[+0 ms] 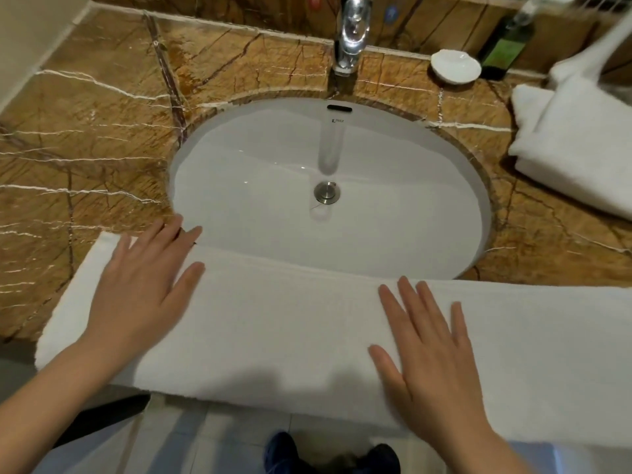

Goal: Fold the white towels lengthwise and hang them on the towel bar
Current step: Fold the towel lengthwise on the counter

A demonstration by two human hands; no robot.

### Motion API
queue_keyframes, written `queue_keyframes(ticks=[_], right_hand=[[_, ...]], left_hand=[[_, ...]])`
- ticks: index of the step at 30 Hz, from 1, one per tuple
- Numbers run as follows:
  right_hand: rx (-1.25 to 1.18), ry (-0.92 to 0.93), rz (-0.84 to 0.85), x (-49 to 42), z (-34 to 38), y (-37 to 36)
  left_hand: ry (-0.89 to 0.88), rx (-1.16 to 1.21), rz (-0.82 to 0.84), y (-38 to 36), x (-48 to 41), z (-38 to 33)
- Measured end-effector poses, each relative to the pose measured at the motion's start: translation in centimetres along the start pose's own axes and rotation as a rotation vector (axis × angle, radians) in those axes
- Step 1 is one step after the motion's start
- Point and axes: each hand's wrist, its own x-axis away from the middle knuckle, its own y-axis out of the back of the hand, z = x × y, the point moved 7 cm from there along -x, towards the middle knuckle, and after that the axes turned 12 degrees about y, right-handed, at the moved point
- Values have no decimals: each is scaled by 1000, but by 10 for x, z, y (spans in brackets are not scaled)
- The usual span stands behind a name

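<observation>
A long white towel (284, 323), folded into a strip, lies across the front edge of the marble counter and over the near rim of the sink. My left hand (143, 285) rests flat on its left part, fingers spread and straight. My right hand (431, 350) presses flat on the towel to the right of the middle, fingers straight. A second white towel (578, 145) lies folded on the counter at the far right. No towel bar is in view.
The white oval sink (328, 165) sits in the brown marble counter (95, 131), with a chrome tap (352, 32) behind it. A white soap dish (455, 66) and a dark green bottle (506, 49) stand at the back right. Tiled floor and dark shoes (328, 456) show below.
</observation>
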Motion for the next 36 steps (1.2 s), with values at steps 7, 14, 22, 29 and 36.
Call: queue_keyframes(ticks=[7, 14, 22, 29, 36], right_hand=[[-23, 9, -15, 2, -13, 0], [20, -136, -59, 34, -69, 7], [16, -181, -85, 44, -84, 8], [55, -55, -66, 28, -76, 7], [49, -74, -46, 28, -75, 7]], left_hand=[[1, 0, -9, 20, 6, -25], [-77, 13, 171, -9, 73, -90], [-116, -84, 170, -18, 61, -97], [-101, -65, 130, -18, 45, -97], [-103, -64, 134, -20, 42, -96]])
